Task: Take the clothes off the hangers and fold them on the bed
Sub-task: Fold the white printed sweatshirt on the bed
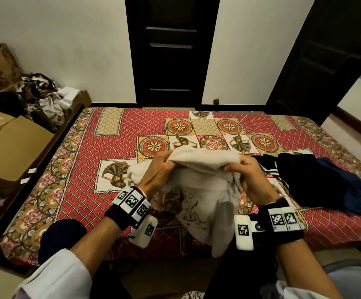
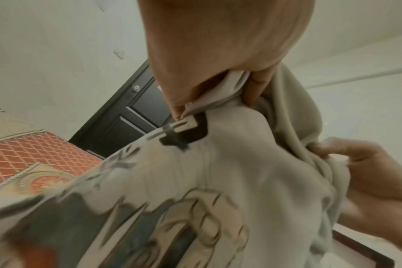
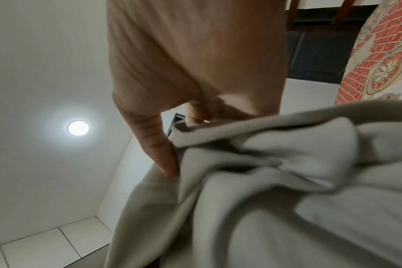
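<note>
At centre frame, the left hand (image 1: 158,172) and right hand (image 1: 249,178) each pinch the bunched top edge of a cream printed sweatshirt (image 1: 199,190), lifting it over the patterned bed (image 1: 110,152). Dark clothes (image 1: 317,182) lie heaped at right.

Both wrists wear chunky black fabric wrist straps (image 1: 130,209) covered in white square tiles printed with black pixel-code markers. A white rounded plastic camera block (image 1: 243,231) with its own marker hangs under each wrist. Loose, pushed-up white cloth sleeves (image 1: 63,275) bunch below the elbows.
</note>
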A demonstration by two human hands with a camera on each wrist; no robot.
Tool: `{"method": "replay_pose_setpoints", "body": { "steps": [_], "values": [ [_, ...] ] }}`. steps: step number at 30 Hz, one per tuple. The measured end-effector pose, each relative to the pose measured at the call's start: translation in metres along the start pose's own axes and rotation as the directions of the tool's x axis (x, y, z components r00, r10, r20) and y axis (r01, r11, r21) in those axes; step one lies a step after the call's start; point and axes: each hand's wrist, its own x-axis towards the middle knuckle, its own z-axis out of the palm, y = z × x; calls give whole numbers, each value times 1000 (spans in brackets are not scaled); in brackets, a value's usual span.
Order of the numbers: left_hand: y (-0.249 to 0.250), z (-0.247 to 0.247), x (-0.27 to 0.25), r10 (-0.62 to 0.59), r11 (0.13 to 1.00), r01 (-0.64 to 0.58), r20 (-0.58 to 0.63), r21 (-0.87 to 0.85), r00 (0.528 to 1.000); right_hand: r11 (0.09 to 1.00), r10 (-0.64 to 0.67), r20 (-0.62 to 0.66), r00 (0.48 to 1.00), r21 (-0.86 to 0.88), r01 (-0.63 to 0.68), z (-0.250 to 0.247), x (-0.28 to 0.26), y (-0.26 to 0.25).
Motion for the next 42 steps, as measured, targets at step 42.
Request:
{"method": "replay_pose_setpoints", "body": {
  "steps": [42],
  "values": [
    [86, -246, 39, 37, 355, 144, -168, 924, 985, 451, -760, -103, 641, -795, 406, -48, 61, -268]
  ]
}}
